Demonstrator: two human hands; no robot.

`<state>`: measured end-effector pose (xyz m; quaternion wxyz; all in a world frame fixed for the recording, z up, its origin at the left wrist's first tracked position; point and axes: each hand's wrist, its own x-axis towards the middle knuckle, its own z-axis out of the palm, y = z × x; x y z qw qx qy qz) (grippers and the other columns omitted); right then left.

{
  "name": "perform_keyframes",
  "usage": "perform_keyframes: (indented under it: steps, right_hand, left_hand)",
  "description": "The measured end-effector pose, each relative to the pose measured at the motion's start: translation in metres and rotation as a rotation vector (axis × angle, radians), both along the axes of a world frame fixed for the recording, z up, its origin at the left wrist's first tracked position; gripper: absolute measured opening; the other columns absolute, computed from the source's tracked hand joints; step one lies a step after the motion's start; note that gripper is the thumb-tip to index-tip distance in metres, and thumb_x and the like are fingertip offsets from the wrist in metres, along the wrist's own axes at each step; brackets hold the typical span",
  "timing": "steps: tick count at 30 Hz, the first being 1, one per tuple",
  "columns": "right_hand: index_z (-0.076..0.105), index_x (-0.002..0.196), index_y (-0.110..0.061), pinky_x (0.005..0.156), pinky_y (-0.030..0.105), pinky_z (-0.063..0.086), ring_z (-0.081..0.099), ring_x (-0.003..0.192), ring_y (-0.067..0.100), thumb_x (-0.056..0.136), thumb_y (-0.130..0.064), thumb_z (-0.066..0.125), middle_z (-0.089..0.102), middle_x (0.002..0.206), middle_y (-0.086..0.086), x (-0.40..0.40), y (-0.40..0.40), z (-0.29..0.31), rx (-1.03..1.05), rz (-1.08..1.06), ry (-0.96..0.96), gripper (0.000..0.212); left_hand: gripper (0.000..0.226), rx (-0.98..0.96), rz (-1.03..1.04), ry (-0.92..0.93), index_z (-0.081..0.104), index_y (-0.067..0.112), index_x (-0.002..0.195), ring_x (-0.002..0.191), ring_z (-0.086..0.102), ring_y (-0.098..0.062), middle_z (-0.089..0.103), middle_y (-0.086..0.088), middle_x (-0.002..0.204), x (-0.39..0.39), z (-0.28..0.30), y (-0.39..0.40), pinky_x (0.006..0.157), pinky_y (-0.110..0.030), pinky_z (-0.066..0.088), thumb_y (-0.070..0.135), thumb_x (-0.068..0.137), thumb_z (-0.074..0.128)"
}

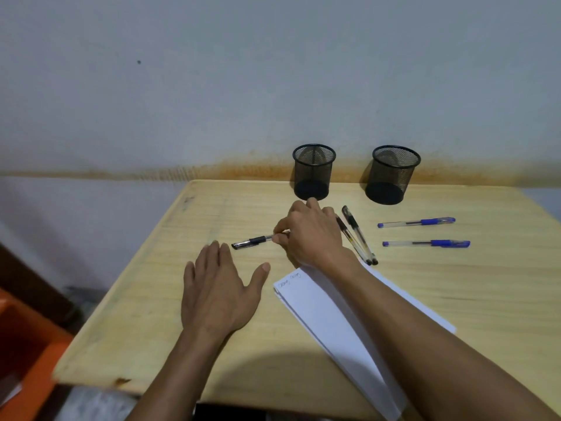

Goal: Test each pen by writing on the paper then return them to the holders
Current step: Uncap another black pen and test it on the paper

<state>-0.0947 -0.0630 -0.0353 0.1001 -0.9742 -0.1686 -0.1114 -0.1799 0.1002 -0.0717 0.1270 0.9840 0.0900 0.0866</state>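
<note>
My right hand (312, 235) pinches a black pen (252, 242) by its clear barrel, with the capped end pointing left just above the table. My left hand (217, 288) lies flat and open on the wood, below that pen. White paper (331, 317) with a few small written marks at its top corner lies under my right forearm. Two more black pens (359, 238) lie side by side right of my right hand. Two blue pens (417, 222) (426, 243) lie further right. Two black mesh holders (313, 171) (391, 174) stand at the back edge; no pens show in them.
The light wooden table (170, 314) stands against a pale wall (212, 86) with a rusty stain along its base. An orange object (27, 344) sits off the table's left edge.
</note>
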Motion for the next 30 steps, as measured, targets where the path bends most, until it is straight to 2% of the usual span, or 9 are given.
perform_keyframes:
  steps: [6, 10, 13, 15, 18, 21, 23, 25, 30]
  right_hand:
    - [0.074, 0.109, -0.026, 0.086, 0.038, 0.035, 0.047, 0.111, 0.022, 0.098, -0.041, 0.060, 0.065, 0.119, -0.002, -0.010, -0.006, 0.004, 0.045, 0.023, -0.033, 0.023]
    - [0.071, 0.103, -0.022, 0.082, 0.040, 0.049, 0.062, 0.100, 0.024, 0.099, -0.037, 0.060, 0.075, 0.099, -0.001, -0.034, -0.034, 0.015, 0.275, 0.022, 0.092, 0.019]
    - [0.075, 0.095, -0.022, 0.085, 0.041, 0.055, 0.068, 0.094, 0.018, 0.095, -0.031, 0.068, 0.077, 0.092, -0.005, -0.055, -0.059, 0.028, 0.493, 0.040, 0.195, 0.011]
    - [0.079, 0.094, -0.020, 0.083, 0.035, 0.055, 0.069, 0.092, 0.013, 0.093, -0.028, 0.073, 0.078, 0.092, -0.005, -0.065, -0.074, 0.039, 0.601, 0.028, 0.207, 0.010]
    - [0.080, 0.088, -0.017, 0.065, 0.019, 0.052, 0.068, 0.071, 0.006, 0.083, -0.025, 0.083, 0.077, 0.077, -0.004, -0.078, -0.095, 0.055, 0.842, -0.021, 0.216, 0.010]
    - [0.077, 0.092, -0.015, 0.066, 0.030, 0.060, 0.073, 0.067, 0.014, 0.074, -0.020, 0.089, 0.079, 0.079, 0.007, -0.084, -0.110, 0.059, 1.280, -0.088, 0.275, 0.022]
    - [0.076, 0.092, -0.013, 0.068, 0.035, 0.059, 0.073, 0.070, 0.016, 0.077, -0.018, 0.086, 0.080, 0.083, 0.008, -0.087, -0.108, 0.054, 1.453, -0.128, 0.291, 0.019]
    - [0.078, 0.093, -0.013, 0.065, 0.030, 0.057, 0.074, 0.071, 0.014, 0.083, -0.020, 0.082, 0.080, 0.084, 0.006, -0.091, -0.099, 0.046, 1.494, -0.146, 0.297, 0.013]
    - [0.078, 0.093, -0.012, 0.062, 0.024, 0.058, 0.073, 0.072, 0.011, 0.087, -0.024, 0.078, 0.079, 0.081, 0.002, -0.094, -0.090, 0.031, 1.509, -0.153, 0.285, 0.013]
  left_hand:
    - [0.094, -0.046, -0.004, -0.018, 0.025, 0.011, 0.152, 0.151, 0.014, -0.021, 0.023, -0.007, 0.162, -0.001, 0.001, 0.000, 0.122, -0.046, 0.013, 0.078, 0.086, 0.024]
    - [0.073, -0.298, -0.101, -0.258, 0.030, 0.024, 0.150, 0.142, 0.033, -0.020, 0.040, -0.001, 0.153, -0.006, 0.011, -0.001, 0.114, -0.048, 0.031, 0.055, 0.090, 0.057]
    - [0.052, -0.291, -0.280, -0.403, 0.049, 0.030, 0.139, 0.126, 0.047, -0.017, 0.054, 0.004, 0.138, -0.007, 0.024, -0.013, 0.103, -0.045, 0.042, 0.033, 0.091, 0.067]
    - [0.036, -0.276, -0.337, -0.444, 0.062, 0.027, 0.127, 0.111, 0.058, -0.016, 0.064, 0.006, 0.122, -0.006, 0.029, -0.027, 0.095, -0.045, 0.047, 0.027, 0.091, 0.067]
    - [0.022, -0.334, -0.400, -0.507, 0.071, 0.019, 0.113, 0.091, 0.063, -0.016, 0.069, 0.006, 0.102, -0.006, 0.038, -0.047, 0.081, -0.045, 0.050, 0.019, 0.092, 0.067]
    - [0.017, -0.403, -0.473, -0.533, 0.074, 0.014, 0.107, 0.085, 0.063, -0.013, 0.069, 0.006, 0.095, -0.003, 0.046, -0.062, 0.076, -0.037, 0.051, 0.013, 0.091, 0.068]
    - [0.017, -0.428, -0.504, -0.530, 0.075, 0.012, 0.106, 0.083, 0.062, -0.009, 0.069, 0.005, 0.093, -0.002, 0.051, -0.072, 0.077, -0.024, 0.049, 0.011, 0.090, 0.070]
    - [0.020, -0.461, -0.531, -0.517, 0.075, 0.011, 0.108, 0.082, 0.061, -0.005, 0.070, 0.004, 0.092, -0.003, 0.055, -0.081, 0.076, -0.011, 0.045, 0.012, 0.089, 0.071]
    - [0.015, -0.523, -0.521, -0.503, 0.077, 0.015, 0.100, 0.079, 0.063, -0.005, 0.073, 0.005, 0.089, -0.006, 0.059, -0.090, 0.072, -0.009, 0.045, 0.018, 0.086, 0.074]
